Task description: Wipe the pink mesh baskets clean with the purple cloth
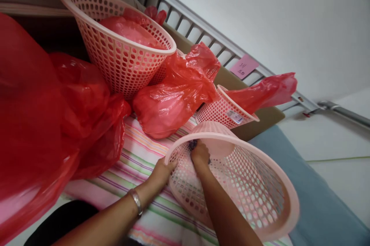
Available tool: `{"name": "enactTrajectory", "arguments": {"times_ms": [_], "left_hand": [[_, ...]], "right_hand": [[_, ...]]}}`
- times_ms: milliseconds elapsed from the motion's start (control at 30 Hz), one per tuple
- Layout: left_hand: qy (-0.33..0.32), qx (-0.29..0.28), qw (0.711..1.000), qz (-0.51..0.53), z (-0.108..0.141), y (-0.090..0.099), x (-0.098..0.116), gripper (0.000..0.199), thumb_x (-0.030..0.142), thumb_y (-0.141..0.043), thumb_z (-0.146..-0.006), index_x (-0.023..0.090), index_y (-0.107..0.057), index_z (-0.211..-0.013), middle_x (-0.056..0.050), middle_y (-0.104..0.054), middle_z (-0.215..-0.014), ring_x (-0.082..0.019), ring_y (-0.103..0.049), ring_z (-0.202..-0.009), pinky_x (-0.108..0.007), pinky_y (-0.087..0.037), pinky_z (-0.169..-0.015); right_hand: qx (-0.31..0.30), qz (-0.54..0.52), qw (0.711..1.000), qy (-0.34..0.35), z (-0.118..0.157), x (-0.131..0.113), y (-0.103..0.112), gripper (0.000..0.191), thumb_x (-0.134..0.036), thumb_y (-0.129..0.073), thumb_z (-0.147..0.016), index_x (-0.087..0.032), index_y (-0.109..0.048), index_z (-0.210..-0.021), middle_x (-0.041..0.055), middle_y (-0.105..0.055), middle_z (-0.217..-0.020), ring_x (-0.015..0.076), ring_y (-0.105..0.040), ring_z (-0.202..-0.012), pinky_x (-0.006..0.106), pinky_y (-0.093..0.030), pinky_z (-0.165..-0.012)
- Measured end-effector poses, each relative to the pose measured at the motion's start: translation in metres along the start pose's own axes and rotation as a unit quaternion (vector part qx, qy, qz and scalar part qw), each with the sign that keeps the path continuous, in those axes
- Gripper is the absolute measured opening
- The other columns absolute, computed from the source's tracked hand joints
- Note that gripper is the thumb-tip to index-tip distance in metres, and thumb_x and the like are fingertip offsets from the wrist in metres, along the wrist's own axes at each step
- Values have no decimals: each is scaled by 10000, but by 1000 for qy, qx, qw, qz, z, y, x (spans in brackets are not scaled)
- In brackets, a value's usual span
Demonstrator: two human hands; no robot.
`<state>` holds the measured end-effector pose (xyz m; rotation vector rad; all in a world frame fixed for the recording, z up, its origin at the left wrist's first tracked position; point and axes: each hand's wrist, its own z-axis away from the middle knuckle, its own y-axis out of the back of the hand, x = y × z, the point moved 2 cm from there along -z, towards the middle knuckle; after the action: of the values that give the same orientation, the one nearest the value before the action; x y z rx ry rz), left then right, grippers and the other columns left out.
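A pink perforated basket lies tipped on its side on the striped cloth, its mouth facing me. My left hand, with a silver bracelet at the wrist, grips the basket's rim at its left side. Inside the basket, my right hand is closed round a small dark item near the inner wall. Most of that item is hidden by the fingers.
A large pink basket holding a red bag stands at the upper left. Red plastic bags lie on the striped cloth. Behind is a smaller basket with a red bag, beside a slatted headboard bearing a pink note.
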<state>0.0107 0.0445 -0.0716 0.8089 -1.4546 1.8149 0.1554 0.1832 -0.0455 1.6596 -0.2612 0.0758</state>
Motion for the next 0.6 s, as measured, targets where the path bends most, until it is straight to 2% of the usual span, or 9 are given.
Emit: {"name": "enactTrajectory", "arguments": {"times_ms": [167, 267, 333, 467, 600], "left_hand": [[5, -13, 1000, -22, 0, -3, 4, 416, 430, -685, -654, 100, -692, -907, -85, -724, -790, -228, -644, -739, -301, -497, -671], [-24, -33, 998, -46, -5, 0, 20, 394, 394, -685, -657, 103, -686, -922, -79, -724, -832, -224, -640, -769, -304, -493, -715], [-52, -26, 997, -54, -8, 4, 33, 402, 357, -689, -648, 110, -673, -966, -80, -723, -899, -227, -639, -821, -309, -487, -764], [-62, -19, 997, -48, -11, 8, 40, 377, 340, -653, -669, 112, -676, -968, -96, -722, -943, -250, -642, -888, -342, -479, -829], [-77, -20, 996, -40, -10, 8, 35, 388, 325, -628, -682, 96, -672, -992, -114, -717, -983, -266, -636, -936, -367, -461, -879]], "right_hand": [[-14, 3, 1000, 7, -16, 7, -6, 392, -159, -354, -861, -189, -450, -1240, 140, -582, -1058, 273, -563, -981, 378, -423, -744], [-24, 5, 999, 20, -11, 9, -5, 402, -159, -368, -853, -193, -448, -1245, 128, -593, -1047, 258, -571, -959, 355, -420, -742], [-27, 7, 999, 32, -5, 9, -2, 398, -151, -362, -852, -203, -461, -1234, 118, -599, -1046, 251, -575, -955, 346, -414, -744], [-20, 10, 998, 51, 18, 2, 8, 388, -128, -348, -847, -199, -488, -1202, 117, -611, -1021, 244, -586, -925, 330, -402, -724], [-23, -41, 996, 70, 71, -10, 23, 365, -118, -382, -822, -189, -516, -1154, 104, -629, -953, 229, -595, -851, 303, -388, -684]]}}
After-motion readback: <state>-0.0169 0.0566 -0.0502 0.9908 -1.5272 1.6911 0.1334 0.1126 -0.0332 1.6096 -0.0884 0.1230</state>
